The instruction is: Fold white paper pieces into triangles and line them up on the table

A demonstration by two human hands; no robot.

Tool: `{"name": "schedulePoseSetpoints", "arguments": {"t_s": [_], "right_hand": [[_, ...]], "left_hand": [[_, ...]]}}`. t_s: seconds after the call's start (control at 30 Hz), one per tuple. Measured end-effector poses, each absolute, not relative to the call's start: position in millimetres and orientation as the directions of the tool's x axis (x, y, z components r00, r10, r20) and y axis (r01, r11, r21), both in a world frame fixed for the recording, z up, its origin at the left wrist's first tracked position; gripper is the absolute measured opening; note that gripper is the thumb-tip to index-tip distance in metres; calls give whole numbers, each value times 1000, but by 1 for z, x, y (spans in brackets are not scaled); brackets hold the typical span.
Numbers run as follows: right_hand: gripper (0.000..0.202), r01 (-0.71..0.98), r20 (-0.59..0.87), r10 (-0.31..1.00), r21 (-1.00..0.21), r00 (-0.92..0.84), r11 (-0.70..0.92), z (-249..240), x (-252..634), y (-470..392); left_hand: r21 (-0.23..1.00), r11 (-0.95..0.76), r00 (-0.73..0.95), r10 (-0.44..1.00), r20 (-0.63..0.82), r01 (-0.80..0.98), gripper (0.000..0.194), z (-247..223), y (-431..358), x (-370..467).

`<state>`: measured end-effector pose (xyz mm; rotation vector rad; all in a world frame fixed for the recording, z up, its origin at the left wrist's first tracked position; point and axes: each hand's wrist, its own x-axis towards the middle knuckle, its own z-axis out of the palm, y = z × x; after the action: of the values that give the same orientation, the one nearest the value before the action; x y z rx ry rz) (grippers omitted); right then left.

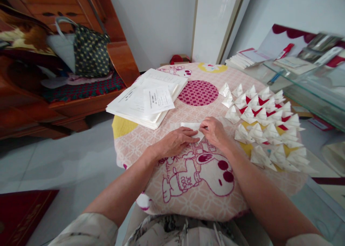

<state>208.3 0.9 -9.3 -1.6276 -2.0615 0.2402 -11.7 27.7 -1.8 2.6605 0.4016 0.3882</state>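
Observation:
A small folded white paper point(191, 125) lies on the patterned cloth of the round table. My left hand point(178, 141) rests flat on its left part, fingers stretched out and pointing right. My right hand point(213, 131) pinches the paper's right end between thumb and fingers. Beyond my left hand is a stack of printed white sheets point(129, 102), with smaller printed slips point(159, 100) on top. Several rows of pointed folded paper pieces point(260, 114) stand to the right of my right hand.
A glass shelf point(309, 91) at the right holds papers, a red item and metal containers. At the left stands a wooden bench point(94, 105) with a dotted bag point(91, 51). A red mat point(27, 213) lies on the floor. The tablecloth point(199, 203) shows a cartoon dog.

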Motion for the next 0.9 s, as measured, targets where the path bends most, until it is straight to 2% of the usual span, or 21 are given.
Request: {"name": "schedulePoseSetpoints", "arguments": {"t_s": [0.7,0.9], "right_hand": [[23,857,299,946,-447,-126,256,-14,206,-1],[22,865,290,947,-432,-136,256,-17,208,2]], "left_hand": [[459,-865,928,319,191,203,46,1,26,-10],[422,-882,923,321,214,210,50,-1,22,-9]]}}
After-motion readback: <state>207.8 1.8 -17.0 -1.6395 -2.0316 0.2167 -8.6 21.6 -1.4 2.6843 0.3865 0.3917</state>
